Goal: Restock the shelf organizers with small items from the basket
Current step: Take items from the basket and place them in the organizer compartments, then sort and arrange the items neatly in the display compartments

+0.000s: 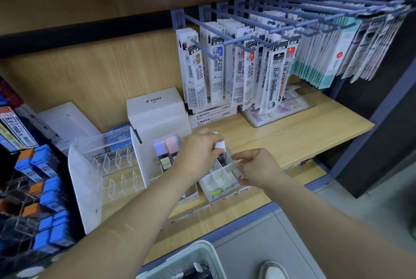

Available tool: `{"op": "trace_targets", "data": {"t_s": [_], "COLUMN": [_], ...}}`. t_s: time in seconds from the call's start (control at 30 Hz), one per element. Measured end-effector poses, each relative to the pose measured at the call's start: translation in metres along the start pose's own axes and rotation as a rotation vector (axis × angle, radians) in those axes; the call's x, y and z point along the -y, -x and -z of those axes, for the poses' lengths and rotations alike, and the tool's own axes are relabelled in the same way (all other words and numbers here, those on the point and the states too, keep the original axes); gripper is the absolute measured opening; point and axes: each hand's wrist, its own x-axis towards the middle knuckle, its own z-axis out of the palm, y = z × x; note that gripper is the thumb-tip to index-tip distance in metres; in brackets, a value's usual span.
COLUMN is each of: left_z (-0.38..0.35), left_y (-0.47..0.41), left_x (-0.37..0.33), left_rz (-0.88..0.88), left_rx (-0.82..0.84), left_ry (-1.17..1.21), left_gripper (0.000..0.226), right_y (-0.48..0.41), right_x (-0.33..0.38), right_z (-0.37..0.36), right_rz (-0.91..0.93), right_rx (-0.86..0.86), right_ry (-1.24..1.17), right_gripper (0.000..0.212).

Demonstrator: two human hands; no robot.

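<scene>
1. Hands worked close together at the centre of the frame, above the front edge of the wooden shelf.
2. The left hand pinched a small white-capped case between thumb and curled fingers. It held the case upright at the rear compartments of the divided organizer. Whether the case's dark lower end was seated in a compartment could not be told.
3. The right hand had its fingers narrowly curled and gripped the organizer's right wall, thumb above and fingers below.
4. The divided organizer, a small white tray, sat at the shelf's front edge, and its near compartments showed white bottoms.
5. The basket, white and perforated, lay at the bottom centre of the frame, below the forearms and partly cut off.
6. Just left of the left hand stood pastel sticky notes, and beyond them a clear acrylic rack with rows of dividers.
7. Behind the hands stood a white Pilot box and flat Mono refill boxes. Pen refill packs hung on hooks in the upper right.
8. Blue and orange lead cases filled a dark rack at the lower left.
</scene>
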Motion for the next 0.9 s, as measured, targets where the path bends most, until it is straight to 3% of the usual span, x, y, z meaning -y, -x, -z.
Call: {"op": "trace_targets", "data": {"t_s": [0.4,0.6,0.7,0.8,0.9], "left_z": [0.002,0.03,0.054,0.075,0.082], "left_y": [0.004,0.028,0.052,0.085,0.125], "left_x": [-0.003,-0.019,-0.025,-0.023,-0.015], "left_rz": [0.046,0.066,0.167,0.28,0.372], "left_rx": [-0.057,-0.156,-0.109,0.035,0.255], "left_ry": [-0.006,0.009,0.206,0.467,0.581], "left_gripper": [0.029,0.015,0.014,0.018,0.022], "right_y": [0.002,0.009,0.026,0.054,0.083], "right_x": [0.002,0.013,0.031,0.05,0.053], "right_z": [0.002,0.012,0.014,0.01,-0.005], "right_rz": [0.035,0.216,0.354,0.46,0.465], "right_rx": [-0.069,-0.172,-0.205,-0.079,0.183], "right_ry": [0.094,0.251,0.248,0.273,0.469], "right_gripper": [0.021,0.028,0.025,0.021,0.016]}}
